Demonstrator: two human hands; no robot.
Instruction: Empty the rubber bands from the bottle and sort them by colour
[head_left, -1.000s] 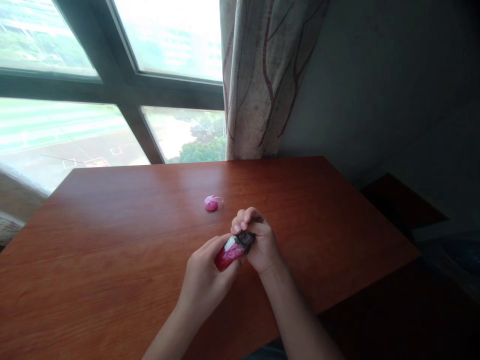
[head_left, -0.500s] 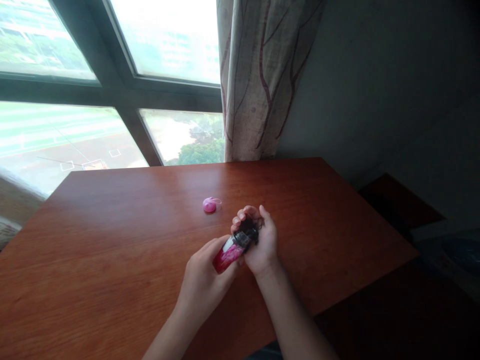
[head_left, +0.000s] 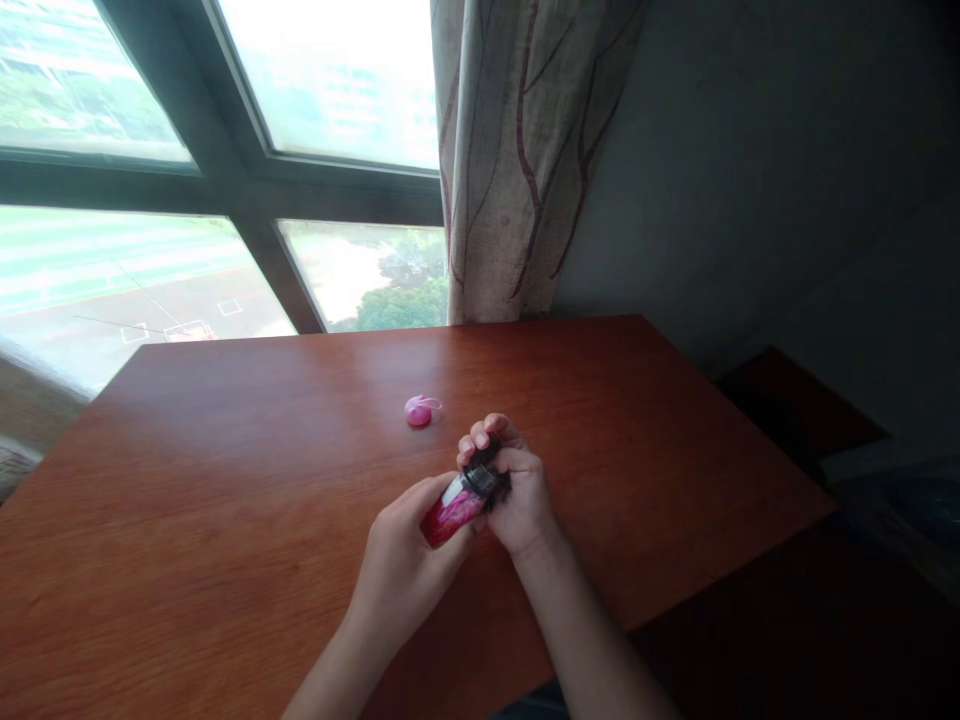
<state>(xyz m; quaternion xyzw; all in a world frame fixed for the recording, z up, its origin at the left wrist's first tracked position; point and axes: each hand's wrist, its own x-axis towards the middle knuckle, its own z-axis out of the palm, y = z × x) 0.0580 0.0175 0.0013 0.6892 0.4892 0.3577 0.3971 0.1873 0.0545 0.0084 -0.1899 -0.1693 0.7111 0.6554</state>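
Note:
My left hand (head_left: 409,555) is wrapped round a small pink and red container (head_left: 451,518), with its clear neck tilted toward my right hand. A dark clump of thin black loops, which look like hair elastics (head_left: 493,482), sits at the mouth. My right hand (head_left: 525,500) is curled round that clump, its thumb bent over onto it and its fingertips beyond. Some of the clump is hidden by the fingers. Past both hands a round pink lid-like piece (head_left: 418,411) with a thin loop lies on the table.
The brown wooden table (head_left: 225,530) spreads under my hands; its right edge slants down to a dark gap. Behind it are a framed window (head_left: 240,180) and a patterned curtain (head_left: 510,180). A grey wall (head_left: 712,200) rises on the right.
My right thumb, raised and apart before, has bent inward onto the black clump. Both hands and the container have shifted slightly left. The pink piece stays where it was.

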